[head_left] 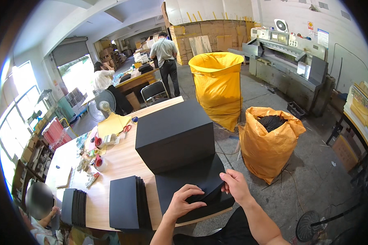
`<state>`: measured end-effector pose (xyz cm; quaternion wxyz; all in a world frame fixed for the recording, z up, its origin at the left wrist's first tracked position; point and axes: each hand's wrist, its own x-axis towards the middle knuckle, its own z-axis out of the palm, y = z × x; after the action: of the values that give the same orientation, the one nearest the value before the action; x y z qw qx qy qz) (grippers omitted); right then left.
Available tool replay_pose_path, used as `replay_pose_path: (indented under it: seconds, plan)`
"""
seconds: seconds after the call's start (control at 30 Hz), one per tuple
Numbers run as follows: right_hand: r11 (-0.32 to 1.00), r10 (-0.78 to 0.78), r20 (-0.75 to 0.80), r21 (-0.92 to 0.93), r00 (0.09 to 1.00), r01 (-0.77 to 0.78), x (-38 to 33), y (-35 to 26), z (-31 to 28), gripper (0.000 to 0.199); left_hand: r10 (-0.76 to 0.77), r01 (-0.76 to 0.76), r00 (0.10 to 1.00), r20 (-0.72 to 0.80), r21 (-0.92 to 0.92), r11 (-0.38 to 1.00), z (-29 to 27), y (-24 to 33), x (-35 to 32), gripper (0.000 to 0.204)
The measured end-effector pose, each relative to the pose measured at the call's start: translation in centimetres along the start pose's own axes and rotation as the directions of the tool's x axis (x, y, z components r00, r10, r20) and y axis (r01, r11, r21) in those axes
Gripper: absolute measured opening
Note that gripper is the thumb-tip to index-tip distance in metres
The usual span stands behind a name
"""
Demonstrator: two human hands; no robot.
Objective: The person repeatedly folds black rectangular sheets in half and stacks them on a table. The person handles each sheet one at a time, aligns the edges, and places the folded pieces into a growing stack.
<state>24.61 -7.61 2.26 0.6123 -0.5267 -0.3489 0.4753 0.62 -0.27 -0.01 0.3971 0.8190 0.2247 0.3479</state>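
Note:
A stack of black card sheets [171,181] lies at the near right corner of the wooden table. My right hand [236,187] pinches the right edge of the top sheet, which curves up a little there. On the near part of the same stack rests my left hand [186,203], its thumb apart from its bent fingers and the fingertips touching the black card. Directly behind rises a tall block of stacked black card [173,130]. To the left stand two smaller bundles of black card, a nearer one [124,202] and a farther one [72,206].
Scissors [127,129], tape rolls [100,162] and yellow paper [112,124] lie on the table's left part. Orange sack [270,147] and yellow bin bag [216,85] stand beyond its right edge. A co-worker [41,204] sits at lower left; two people are farther back.

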Motion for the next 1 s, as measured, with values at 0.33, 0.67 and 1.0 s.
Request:
replay_pose_path:
  seconds: [0.33,0.67,1.0]
  plan:
    - [0.995,-0.060,0.031,-0.081,0.998,0.062,-0.5,-0.4,-0.3,0.049,-0.083,0.080,0.996,-0.022,-0.114,0.990,0.0,-0.5,-0.1,0.041]
    - [0.998,0.038,0.025,0.055,0.999,-0.039,0.1,0.1,-0.1,0.036,0.001,-0.005,0.999,0.034,0.115,0.993,-0.1,0.3,0.0,0.049]
    - [1.000,0.021,0.044,0.016,0.999,-0.022,0.0,0.1,-0.8,0.038,-0.032,0.033,0.999,-0.007,0.047,0.998,-0.2,-0.4,-0.1,0.045]
